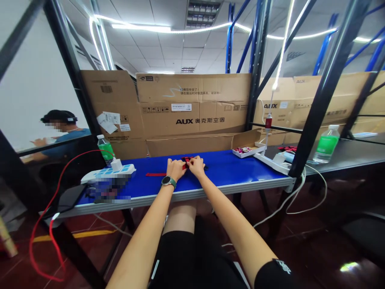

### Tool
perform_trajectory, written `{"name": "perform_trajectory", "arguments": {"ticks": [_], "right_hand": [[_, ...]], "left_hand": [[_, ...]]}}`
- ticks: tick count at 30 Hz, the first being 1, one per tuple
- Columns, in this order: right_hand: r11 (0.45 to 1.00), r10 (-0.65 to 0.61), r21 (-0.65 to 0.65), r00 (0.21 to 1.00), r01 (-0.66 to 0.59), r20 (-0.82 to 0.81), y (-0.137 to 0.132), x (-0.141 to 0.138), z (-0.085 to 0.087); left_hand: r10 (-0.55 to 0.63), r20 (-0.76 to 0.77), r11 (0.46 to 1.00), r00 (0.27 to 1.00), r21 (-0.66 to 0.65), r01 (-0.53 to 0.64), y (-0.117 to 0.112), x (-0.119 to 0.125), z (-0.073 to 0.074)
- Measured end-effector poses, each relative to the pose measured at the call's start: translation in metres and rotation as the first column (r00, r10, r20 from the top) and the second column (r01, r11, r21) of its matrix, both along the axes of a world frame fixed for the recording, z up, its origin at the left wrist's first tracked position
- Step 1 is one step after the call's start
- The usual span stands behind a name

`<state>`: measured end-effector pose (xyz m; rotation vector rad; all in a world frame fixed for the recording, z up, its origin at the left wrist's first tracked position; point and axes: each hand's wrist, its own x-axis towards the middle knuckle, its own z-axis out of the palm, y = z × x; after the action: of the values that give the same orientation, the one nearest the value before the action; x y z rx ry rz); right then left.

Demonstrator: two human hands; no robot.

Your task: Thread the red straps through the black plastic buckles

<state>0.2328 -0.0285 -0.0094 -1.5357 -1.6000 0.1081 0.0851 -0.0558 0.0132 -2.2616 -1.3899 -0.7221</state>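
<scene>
Left hand (pixel 176 168), right hand (pixel 197 166) on red webbing (pixel 155 174)

Two near hands (pixel 176 168) (pixel 197 166), two bottles (pixel 106 150) (pixel 326 144), two power strips (pixel 108 174) (pixel 270 163)

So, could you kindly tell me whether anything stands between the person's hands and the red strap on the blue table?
Nothing visible does: the left hand and the right hand are already at the red strap, their fingers on it, with no other object between them.
</scene>
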Motion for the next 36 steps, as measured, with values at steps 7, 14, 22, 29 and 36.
{"name": "perform_trajectory", "arguments": {"ticks": [7,14,22,29,36], "right_hand": [[0.986,-0.079,0.131,0.985,0.1,-0.156,0.007,0.004,0.0],[0.994,-0.11,0.011,0.992,0.11,0.053,0.0,0.001,0.002],[0.994,-0.077,0.081,0.996,0.073,0.049,-0.005,-0.003,0.004],[0.972,-0.162,0.129,0.955,0.198,-0.247,-0.003,0.005,0.006],[0.923,-0.374,0.044,0.918,0.382,-0.132,-0.02,0.009,0.013]], "left_hand": [[-0.022,0.073,1.0,0.997,-0.001,0.022,0.0,0.003,0.0],[-0.005,0.078,1.0,0.997,-0.011,0.006,0.0,-0.001,0.0],[-0.004,0.1,1.0,0.995,-0.006,0.005,-0.002,0.001,0.001],[0.005,0.105,1.0,0.994,-0.021,-0.003,0.003,-0.002,-0.003],[-0.021,0.056,0.99,0.998,-0.137,0.028,0.022,-0.009,-0.015]]}}
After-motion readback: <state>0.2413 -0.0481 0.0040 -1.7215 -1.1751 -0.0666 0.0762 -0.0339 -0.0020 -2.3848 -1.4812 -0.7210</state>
